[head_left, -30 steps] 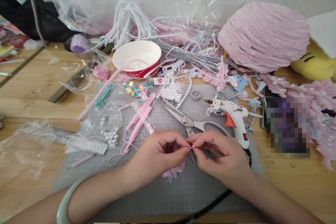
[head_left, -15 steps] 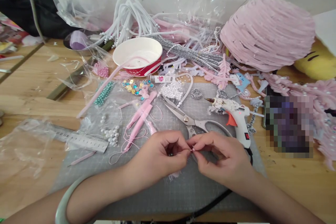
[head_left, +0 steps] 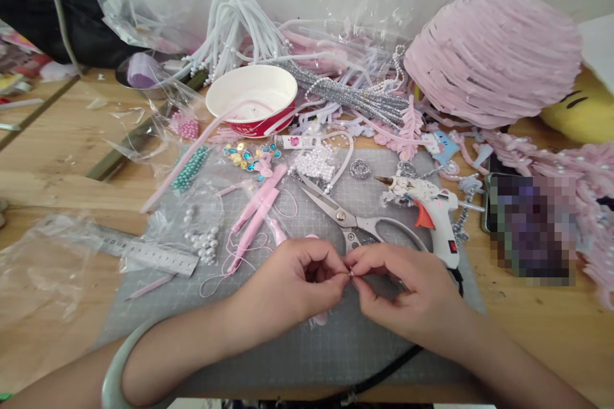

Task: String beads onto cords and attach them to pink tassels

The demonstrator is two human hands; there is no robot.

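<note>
Between the two hands, over the near middle of the grey cutting mat [head_left: 307, 358]: a tiny pale bead [head_left: 352, 273], pinched from both sides. Left hand [head_left: 292, 284] curled almost shut, thumb and forefinger pressed together at the bead; pale green bangle [head_left: 112, 374] on that wrist near the bottom edge. Right hand [head_left: 407, 294] likewise nearly closed, fingertips meeting the left's at the same spot, other fingers folded under. Beneath the left hand, a scrap of pink fringe [head_left: 320, 317] on the mat, partly hidden. Just beyond the fingertips, silver scissors [head_left: 352, 223], blades pointing away to the left; just beyond the right hand, white glue gun [head_left: 426, 201] with orange trigger, black cord [head_left: 384, 374] running back under the right wrist to the near edge. Open room only on the mat strip nearest the body and on bare desk [head_left: 52, 153] far to the left; everything ahead crowded. Left of the left hand: pink strips [head_left: 254, 211], white pearls [head_left: 206, 243] under clear plastic, steel ruler [head_left: 148, 255] with fine markings, too blurred to read. Farther ahead: red paper bowl [head_left: 252, 99] with white inside, print on its side unreadable; silver pipe cleaners [head_left: 350, 96]; pink woven dome [head_left: 489, 57] well off to the right. Right of the right hand, a blurred-out flat object [head_left: 532, 223] at the mat's edge, contents untellable.
</note>
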